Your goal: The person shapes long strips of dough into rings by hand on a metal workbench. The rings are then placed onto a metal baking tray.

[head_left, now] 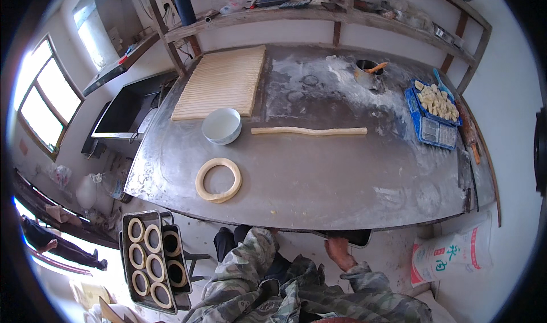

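Observation:
My right hand (340,253) is at the table's front edge, fingers on a dark tray (356,237) mostly hidden beneath it. My left hand (274,230) is almost wholly hidden under the edge, beyond my camouflage sleeve (250,257). On the steel table (319,192) lie a dough ring (218,196) at the left front and a long dough strip (309,130). A white bowl (221,125) stands beside a rectangular slab of cut dough strips (217,82) at the back left.
Trays of dough rings (154,260) stand at lower left. A scale (436,134) with dough pieces, a rolling pin (470,135) and a metal pot (370,78) are at the right. A sack (450,252) leans below. Another person (51,237) is at far left.

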The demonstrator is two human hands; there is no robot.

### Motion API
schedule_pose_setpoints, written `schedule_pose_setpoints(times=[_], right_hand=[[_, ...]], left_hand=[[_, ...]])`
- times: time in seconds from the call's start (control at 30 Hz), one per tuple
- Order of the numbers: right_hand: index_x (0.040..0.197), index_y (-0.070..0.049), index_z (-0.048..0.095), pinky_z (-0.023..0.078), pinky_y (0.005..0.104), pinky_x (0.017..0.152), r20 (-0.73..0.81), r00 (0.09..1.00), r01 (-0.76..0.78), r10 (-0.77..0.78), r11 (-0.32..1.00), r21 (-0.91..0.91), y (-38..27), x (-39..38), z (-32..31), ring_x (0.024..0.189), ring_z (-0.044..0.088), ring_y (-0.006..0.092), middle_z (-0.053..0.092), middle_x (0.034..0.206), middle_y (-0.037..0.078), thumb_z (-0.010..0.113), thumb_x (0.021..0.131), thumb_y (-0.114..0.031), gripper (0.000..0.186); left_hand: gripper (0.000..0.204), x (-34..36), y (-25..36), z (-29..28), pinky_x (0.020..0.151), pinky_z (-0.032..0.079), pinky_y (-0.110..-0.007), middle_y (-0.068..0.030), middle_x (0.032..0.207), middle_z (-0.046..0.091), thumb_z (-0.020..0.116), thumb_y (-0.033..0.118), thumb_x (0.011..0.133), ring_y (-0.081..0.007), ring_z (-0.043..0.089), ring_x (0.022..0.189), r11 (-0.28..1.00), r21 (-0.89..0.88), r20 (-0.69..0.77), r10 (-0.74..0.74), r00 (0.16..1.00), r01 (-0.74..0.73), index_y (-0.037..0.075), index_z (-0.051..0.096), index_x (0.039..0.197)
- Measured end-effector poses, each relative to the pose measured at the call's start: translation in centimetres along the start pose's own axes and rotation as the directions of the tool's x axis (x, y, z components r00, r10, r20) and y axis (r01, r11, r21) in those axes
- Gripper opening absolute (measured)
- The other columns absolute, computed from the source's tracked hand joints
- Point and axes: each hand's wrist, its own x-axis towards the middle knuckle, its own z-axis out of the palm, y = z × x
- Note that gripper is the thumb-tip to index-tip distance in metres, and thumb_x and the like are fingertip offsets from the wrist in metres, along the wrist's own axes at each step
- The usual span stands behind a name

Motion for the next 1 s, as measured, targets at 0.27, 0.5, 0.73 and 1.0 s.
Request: schedule_pose_setpoints(times=[0.27,0.5,0.73,1.0], right_hand=[[0.124,0.003,0.062,0.044,0.0531,0.101,-0.065,0.956,0.287,-0.285,0.958,0.021,-3.3,6.3,-0.5,0.117,0.057,0.0472,0.062,0.123,0.029,0.061,0.081,-0.011,0.045],[0.129,0.006,0.057,0.041,0.0528,0.106,0.163,0.918,0.372,-0.363,0.928,-0.028,-4.1,6.5,-0.3,0.121,0.054,0.0488,0.058,0.127,0.033,0.061,0.08,-0.009,0.051],[0.132,0.002,0.057,0.039,0.0531,0.109,0.05,0.963,0.26,-0.266,0.961,0.094,-6.2,7.8,0.5,0.127,0.05,0.0492,0.057,0.129,0.032,0.055,0.084,-0.004,0.048],[0.13,0.003,0.059,0.038,0.0565,0.108,-0.067,0.932,0.361,-0.356,0.929,0.08,-7.1,8.5,3.0,0.125,0.051,0.0495,0.058,0.129,0.032,0.054,0.086,-0.006,0.045]], left_hand=[[0.04,-0.8,-0.7,-1.5,0.094,0.048,-0.041,-0.01,0.118,0.067,0.06,0.029,0.096,-0.0242,0.063,0.105,1.0,0.002,-0.026,0.007,1.0,-0.007,0.007,0.065,0.129],[0.04,-1.5,-1.0,-1.5,0.095,0.047,-0.042,-0.0099,0.119,0.067,0.06,0.029,0.096,-0.0245,0.062,0.106,1.0,-0.002,-0.017,0.005,1.0,-0.005,0.007,0.064,0.129],[0.04,-1.1,-0.9,-1.1,0.096,0.047,-0.042,-0.0097,0.12,0.066,0.059,0.029,0.096,-0.0247,0.062,0.107,1.0,0.003,0.008,0.019,1.0,-0.019,0.007,0.064,0.13],[0.041,-1.1,-0.8,-0.5,0.097,0.047,-0.042,-0.0096,0.121,0.066,0.059,0.03,0.096,-0.0249,0.062,0.108,0.999,-0.01,0.019,0.035,0.999,-0.035,0.007,0.064,0.13]])
